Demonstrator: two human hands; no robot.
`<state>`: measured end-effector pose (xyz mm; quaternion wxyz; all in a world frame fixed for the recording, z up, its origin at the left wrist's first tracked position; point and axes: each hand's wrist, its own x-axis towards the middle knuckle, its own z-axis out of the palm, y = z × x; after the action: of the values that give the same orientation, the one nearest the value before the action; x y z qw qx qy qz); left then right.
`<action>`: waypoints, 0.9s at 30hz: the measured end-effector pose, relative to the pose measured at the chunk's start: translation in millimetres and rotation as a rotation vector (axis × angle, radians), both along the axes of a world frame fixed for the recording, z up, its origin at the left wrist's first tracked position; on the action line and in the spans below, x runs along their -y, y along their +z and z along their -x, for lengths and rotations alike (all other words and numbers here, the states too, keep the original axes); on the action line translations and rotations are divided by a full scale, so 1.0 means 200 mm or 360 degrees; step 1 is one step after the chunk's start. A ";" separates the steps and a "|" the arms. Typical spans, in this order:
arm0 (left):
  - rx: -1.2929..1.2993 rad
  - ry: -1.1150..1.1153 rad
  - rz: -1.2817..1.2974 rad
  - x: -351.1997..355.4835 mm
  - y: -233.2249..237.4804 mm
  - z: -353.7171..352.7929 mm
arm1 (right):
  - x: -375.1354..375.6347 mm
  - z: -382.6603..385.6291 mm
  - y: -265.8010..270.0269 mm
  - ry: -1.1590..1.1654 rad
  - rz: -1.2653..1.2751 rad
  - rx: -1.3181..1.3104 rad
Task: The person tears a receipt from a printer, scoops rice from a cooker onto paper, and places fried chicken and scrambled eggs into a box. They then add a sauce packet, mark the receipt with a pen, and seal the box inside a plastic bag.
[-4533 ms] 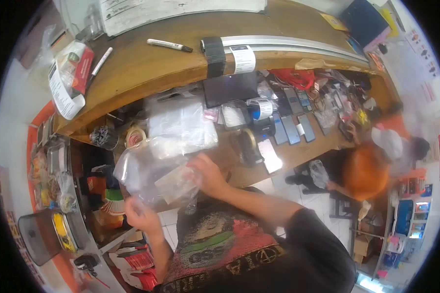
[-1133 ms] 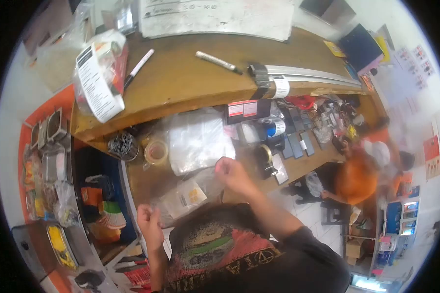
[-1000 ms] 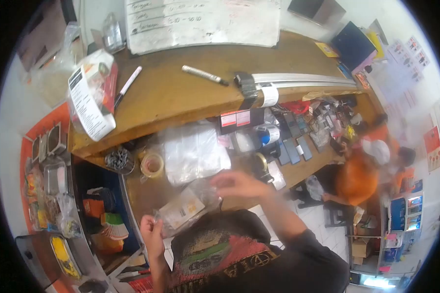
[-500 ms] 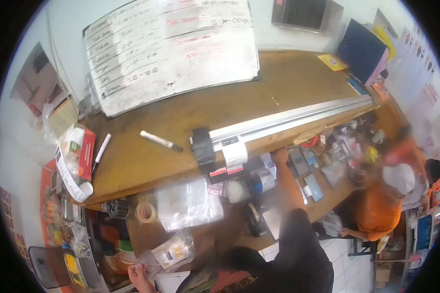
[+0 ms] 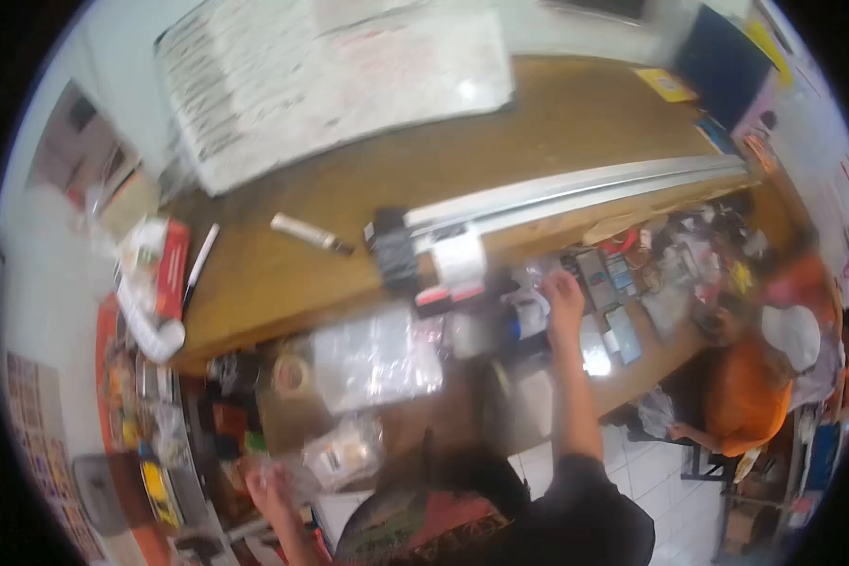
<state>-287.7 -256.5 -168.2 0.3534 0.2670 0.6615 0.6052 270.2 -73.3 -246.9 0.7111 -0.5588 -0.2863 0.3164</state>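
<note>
My left hand is low at the front left, fingers closed on the loose edge of a clear plastic bag. The bag lies on the lower desk, with a pale item and a label inside. My right hand reaches forward over the desk, its fingers bent together beside some clear, shiny film. Blur hides what they pinch. Just left of it sits a white label roll with a blue part. A label printer strip hangs over the shelf edge nearby.
Clear plastic bags and a tape roll lie on the desk. Above, the wooden shelf carries markers, a metal rail and a whiteboard. A person in orange sits at right, near phone-like boxes.
My head view has shifted, and everything looks blurrier. My right hand now shows clearly beside the label roll, with clear film at its fingers. My left hand stays at the bag, slightly higher in view.
</note>
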 end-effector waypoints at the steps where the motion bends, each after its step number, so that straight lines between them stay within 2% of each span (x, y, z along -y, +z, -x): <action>1: -0.0202 -0.0088 0.0118 -0.01 -0.06 0.08 | 0.12 0.19 0.10 0.0095 0.0047 -0.0016; 3: -0.0259 -0.0219 -0.0038 0.00 0.01 0.04 | 0.31 0.59 0.28 0.0427 0.0128 -0.0141; 4: -0.0292 -0.0313 0.0044 -0.02 0.09 0.00 | 0.39 0.79 0.32 0.0707 0.0219 -0.0173; 5: -0.0271 -0.0352 0.0009 0.01 0.00 0.06 | 0.44 0.97 0.35 0.0978 0.0291 -0.0194; 6: -0.0329 -0.0409 0.0140 0.01 -0.01 0.10 | 0.48 1.18 0.36 0.1262 0.0195 -0.0185; 7: 0.0038 -0.0526 -0.0037 0.01 0.06 0.07 | 0.51 1.38 0.38 0.1518 0.0081 -0.0166; 8: -0.0120 -0.0607 -0.0129 0.01 0.05 0.08 | 0.53 1.57 0.37 0.1697 -0.0061 0.0166; 9: -0.0088 -0.0628 -0.0171 0.01 0.06 0.08 | 0.54 1.76 0.33 0.1848 -0.0209 0.0509; 11: -0.0015 -0.0698 -0.0245 0.03 0.08 0.10 | 0.58 2.09 0.16 0.2054 -0.0138 0.0719; 13: 0.0031 -0.0745 -0.0260 0.05 0.13 0.13 | 0.58 2.33 -0.17 0.2308 0.0471 0.1327; 14: 0.0058 -0.0771 -0.0275 0.05 0.14 0.15 | 0.59 2.40 -0.25 0.2401 0.0789 0.1629; 17: 0.0138 -0.0782 -0.0297 0.06 0.13 0.26 | 0.57 2.34 -0.12 0.2543 0.0691 0.2445; 20: 0.0103 -0.0744 -0.0294 0.05 0.11 0.32 | 0.47 2.14 -0.04 0.2613 0.0379 0.1456; 22: 0.0107 -0.0695 -0.0269 0.01 0.12 0.35 | 0.43 2.03 0.17 0.2424 0.0522 0.2001; 24: 0.0154 -0.0551 -0.0289 -0.03 0.13 0.37 | 0.36 2.04 0.67 0.2618 0.1429 0.2519; 26: 0.0161 -0.0444 -0.0315 -0.06 0.12 0.38 | 0.37 1.94 0.80 0.2677 0.1239 0.2848; 27: 0.0144 -0.0531 -0.0294 -0.06 0.14 0.37 | 0.37 1.88 0.82 0.2702 0.1142 0.3008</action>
<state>-361.7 -244.3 -140.2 0.4522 0.3766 0.5332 0.6077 -106.8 -148.1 -83.1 -0.3664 -0.3669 -0.8290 0.2093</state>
